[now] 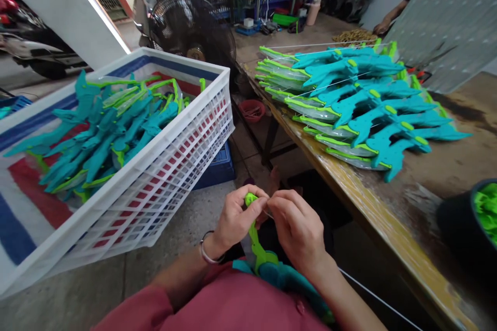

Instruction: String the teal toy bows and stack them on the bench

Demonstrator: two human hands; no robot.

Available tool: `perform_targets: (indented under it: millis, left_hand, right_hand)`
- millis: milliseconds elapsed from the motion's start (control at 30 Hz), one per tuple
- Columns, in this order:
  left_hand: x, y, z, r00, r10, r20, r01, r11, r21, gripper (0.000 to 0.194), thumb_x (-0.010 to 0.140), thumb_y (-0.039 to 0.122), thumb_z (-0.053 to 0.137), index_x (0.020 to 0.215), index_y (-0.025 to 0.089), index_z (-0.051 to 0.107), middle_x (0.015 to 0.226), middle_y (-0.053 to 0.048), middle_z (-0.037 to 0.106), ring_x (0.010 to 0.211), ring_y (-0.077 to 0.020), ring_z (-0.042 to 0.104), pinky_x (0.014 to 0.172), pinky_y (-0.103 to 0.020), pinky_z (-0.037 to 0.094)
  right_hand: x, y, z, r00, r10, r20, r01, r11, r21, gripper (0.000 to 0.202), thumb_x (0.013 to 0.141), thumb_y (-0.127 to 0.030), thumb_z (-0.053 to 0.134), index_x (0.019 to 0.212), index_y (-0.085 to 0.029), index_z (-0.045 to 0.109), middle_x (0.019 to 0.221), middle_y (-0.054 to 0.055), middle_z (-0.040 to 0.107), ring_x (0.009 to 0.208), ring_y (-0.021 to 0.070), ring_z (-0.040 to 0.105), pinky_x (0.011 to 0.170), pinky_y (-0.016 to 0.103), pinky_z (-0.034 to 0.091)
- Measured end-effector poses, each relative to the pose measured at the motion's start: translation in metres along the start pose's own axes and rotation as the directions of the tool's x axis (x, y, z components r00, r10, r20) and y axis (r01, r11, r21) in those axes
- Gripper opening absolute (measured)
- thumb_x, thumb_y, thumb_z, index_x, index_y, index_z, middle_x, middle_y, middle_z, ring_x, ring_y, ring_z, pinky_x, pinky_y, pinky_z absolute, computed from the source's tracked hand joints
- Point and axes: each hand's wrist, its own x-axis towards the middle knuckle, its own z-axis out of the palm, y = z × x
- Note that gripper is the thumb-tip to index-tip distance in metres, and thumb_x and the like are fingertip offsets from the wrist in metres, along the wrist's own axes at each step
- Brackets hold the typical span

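In the head view, the person's left hand has its grip clamped on the lime-green end of a teal and lime-green plastic piece, the thumb pressed near its knobbed tip; the rest of the piece runs down toward the lap, its teal part lying against the dark red shirt. The right hand is just beside it, fingertips drawn together close to the left thumb; whether its grip pinches anything is too small to tell. A thin white cord slants away below the right forearm. On the left stands a white plastic lattice-sided crate, lined with red, white and blue striped sheeting, with a heap of teal and lime-green pieces inside. On the right, a brown wooden worktop carries an overlapping row of similar teal and lime-green pieces, with white strands stretched across it. A black bucket of lime-green parts is at the right edge. Behind the row, another person's hand rests near a coiled yellowish heap. A dark round fan stands beyond the crate, and a red bowl sits low between crate and worktop.
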Motion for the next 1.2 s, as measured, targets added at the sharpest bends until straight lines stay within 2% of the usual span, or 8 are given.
perform_targets:
  millis: [133,200,300,433,633,833,1033,1200]
  left_hand:
    - [0.002,-0.002,-0.003,0.999,-0.033,0.018,0.032,0.999,0.012,0.031,0.091,0.045,0.069,0.084,0.015,0.065,0.057,0.003,0.058,0.044,-0.0096,0.054,0.044,-0.019,0.043]
    - [0.002,-0.002,-0.004,0.998,-0.043,0.039,0.043,0.999,-0.001,0.032,0.091,0.046,0.069,0.084,0.015,0.064,0.056,0.003,0.057,0.044,-0.0097,0.054,0.043,-0.020,0.043]
    - [0.004,-0.002,-0.005,0.996,-0.065,0.063,0.068,0.997,-0.049,0.033,0.090,0.047,0.071,0.082,0.016,0.064,0.058,0.003,0.057,0.045,-0.0099,0.053,0.044,-0.020,0.044]
    - [0.007,-0.005,-0.004,0.991,-0.098,0.096,0.112,0.982,-0.150,0.040,0.086,0.052,0.074,0.074,0.016,0.061,0.057,0.003,0.052,0.046,-0.0092,0.049,0.044,-0.021,0.041]
    - [0.010,-0.014,-0.005,0.984,-0.147,0.098,0.164,0.965,-0.202,0.039,0.085,0.050,0.075,0.076,0.016,0.060,0.060,0.003,0.056,0.048,-0.0090,0.049,0.046,-0.020,0.040]
    - [0.010,-0.011,-0.001,0.989,-0.143,0.043,0.148,0.975,-0.165,0.044,0.082,0.056,0.076,0.074,0.015,0.061,0.057,0.003,0.055,0.045,-0.0087,0.049,0.042,-0.020,0.039]
    - [0.010,-0.008,-0.001,0.987,-0.157,0.047,0.162,0.975,-0.152,0.047,0.083,0.059,0.074,0.072,0.016,0.057,0.056,0.004,0.052,0.044,-0.0086,0.048,0.042,-0.020,0.040]
    - [0.009,-0.009,-0.002,0.990,-0.131,0.056,0.138,0.979,-0.150,0.043,0.086,0.054,0.072,0.072,0.016,0.058,0.058,0.004,0.053,0.046,-0.0090,0.049,0.043,-0.021,0.041]
  right_hand:
    - [0.006,-0.004,-0.004,0.981,0.188,0.035,-0.191,0.973,0.126,0.013,0.098,-0.010,0.057,0.093,-0.022,0.059,0.082,0.000,0.063,0.069,0.0120,0.060,0.062,0.023,0.050]
    - [0.007,-0.003,-0.004,0.974,0.223,0.030,-0.225,0.963,0.148,0.014,0.098,-0.011,0.057,0.090,-0.022,0.058,0.078,-0.002,0.061,0.066,0.0117,0.059,0.060,0.024,0.049]
    - [0.003,0.000,0.000,0.987,0.158,-0.002,-0.158,0.982,0.100,0.014,0.099,-0.010,0.056,0.091,-0.021,0.060,0.085,0.002,0.063,0.074,0.0134,0.062,0.066,0.025,0.052]
    - [-0.005,0.005,0.008,1.000,-0.009,-0.030,0.008,0.998,-0.056,0.016,0.098,-0.007,0.055,0.105,-0.019,0.062,0.094,0.008,0.065,0.082,0.0172,0.063,0.069,0.029,0.056]
    - [-0.008,0.008,0.012,0.984,-0.178,-0.009,0.169,0.947,-0.274,0.016,0.096,-0.007,0.056,0.107,-0.019,0.060,0.084,0.007,0.065,0.075,0.0195,0.061,0.066,0.032,0.053]
    - [-0.009,0.010,0.012,0.986,-0.165,-0.019,0.149,0.929,-0.338,0.011,0.096,-0.009,0.055,0.099,-0.020,0.056,0.082,0.007,0.062,0.073,0.0196,0.057,0.065,0.033,0.051]
    - [-0.012,0.009,0.013,0.994,-0.056,-0.092,0.038,0.981,-0.190,0.013,0.096,-0.007,0.054,0.097,-0.019,0.056,0.085,0.007,0.061,0.076,0.0182,0.058,0.064,0.030,0.051]
    - [-0.013,0.007,0.012,0.997,0.008,-0.072,-0.015,0.996,-0.093,0.014,0.097,-0.006,0.053,0.099,-0.020,0.056,0.088,0.007,0.062,0.079,0.0173,0.059,0.066,0.030,0.052]
